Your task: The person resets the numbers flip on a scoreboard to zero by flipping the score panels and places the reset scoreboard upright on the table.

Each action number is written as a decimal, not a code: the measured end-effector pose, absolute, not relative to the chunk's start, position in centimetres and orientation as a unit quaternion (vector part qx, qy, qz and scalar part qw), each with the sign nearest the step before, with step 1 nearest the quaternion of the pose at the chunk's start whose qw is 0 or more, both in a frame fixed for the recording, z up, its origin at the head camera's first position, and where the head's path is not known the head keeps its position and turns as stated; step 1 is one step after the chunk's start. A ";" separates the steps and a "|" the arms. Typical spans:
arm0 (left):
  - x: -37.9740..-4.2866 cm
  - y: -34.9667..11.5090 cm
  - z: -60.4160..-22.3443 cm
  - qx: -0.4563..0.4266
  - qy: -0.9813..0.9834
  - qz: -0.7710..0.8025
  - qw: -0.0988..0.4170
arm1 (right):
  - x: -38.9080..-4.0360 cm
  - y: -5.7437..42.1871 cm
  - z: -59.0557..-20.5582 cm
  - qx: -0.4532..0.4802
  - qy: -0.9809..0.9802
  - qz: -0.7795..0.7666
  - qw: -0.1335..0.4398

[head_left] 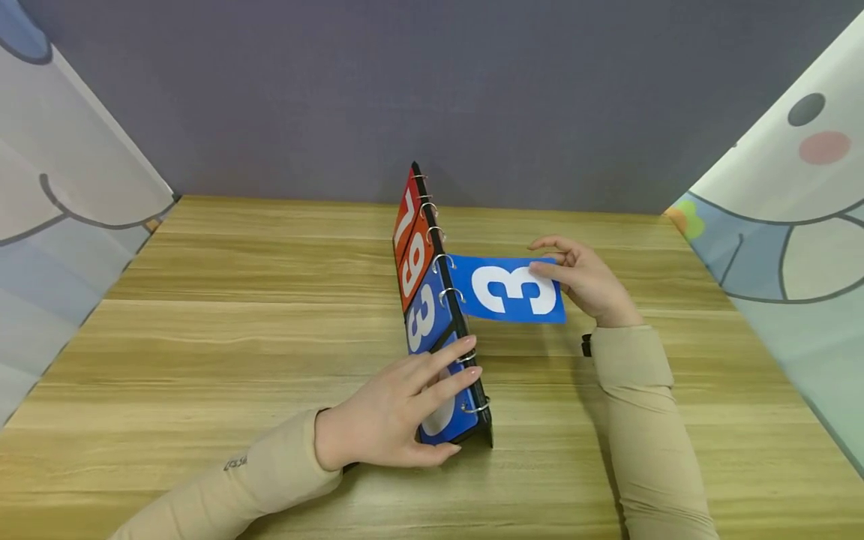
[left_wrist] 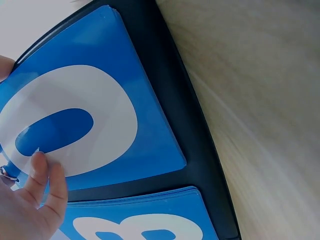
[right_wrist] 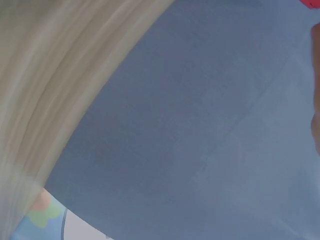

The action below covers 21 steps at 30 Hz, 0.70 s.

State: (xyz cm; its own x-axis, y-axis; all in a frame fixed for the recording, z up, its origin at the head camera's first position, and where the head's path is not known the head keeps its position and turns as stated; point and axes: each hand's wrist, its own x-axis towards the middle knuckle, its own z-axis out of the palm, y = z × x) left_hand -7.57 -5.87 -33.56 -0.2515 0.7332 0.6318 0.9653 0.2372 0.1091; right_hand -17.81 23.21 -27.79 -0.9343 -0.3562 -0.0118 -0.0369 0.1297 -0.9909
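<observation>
A flip scoreboard (head_left: 447,279) stands tent-like on the table, metal rings along its black top ridge. My left hand (head_left: 398,409) holds its near end, fingers laid over the blue 0 card (left_wrist: 112,150) to the ridge and thumb at the near edge. In the left wrist view, bent fingertips touch that card. With thumb on top and fingers behind, my right hand (head_left: 594,289) pinches the outer end of a blue 3 card (head_left: 502,292). This card sticks out rightward from its rings, roughly level. Another blue 3 card (head_left: 421,319) lies on the left face.
Two red number cards (head_left: 413,262) occupy the far half of the left face. The wooden table (head_left: 270,300) ends at a grey wall panel (head_left: 418,90). Panels with cartoon prints (head_left: 796,247) flank both sides. Mostly grey wall fills the right wrist view, with a finger at its right edge.
</observation>
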 end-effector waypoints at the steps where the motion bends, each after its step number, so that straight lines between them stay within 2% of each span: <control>1: -7.6 -5.9 -33.6 -0.565 -0.751 -0.248 0.235 | -17.7 23.4 -27.6 -0.143 0.727 -0.659 0.129; 8: -7.5 -6.0 -33.6 -0.564 -0.752 -0.253 0.228 | -16.6 24.4 -26.2 -0.222 0.603 -0.750 0.159; 21: -7.6 -6.0 -33.6 -0.565 -0.755 -0.251 0.221 | -14.5 22.5 -24.4 -0.358 0.433 -0.824 0.074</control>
State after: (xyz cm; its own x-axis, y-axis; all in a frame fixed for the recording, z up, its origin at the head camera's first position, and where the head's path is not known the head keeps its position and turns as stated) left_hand -7.57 -5.98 -33.65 -0.2653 0.7416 0.6162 0.9629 0.2367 0.1298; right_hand -14.51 22.50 -24.44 -0.7320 -0.4330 0.5260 -0.1880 -0.6137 -0.7669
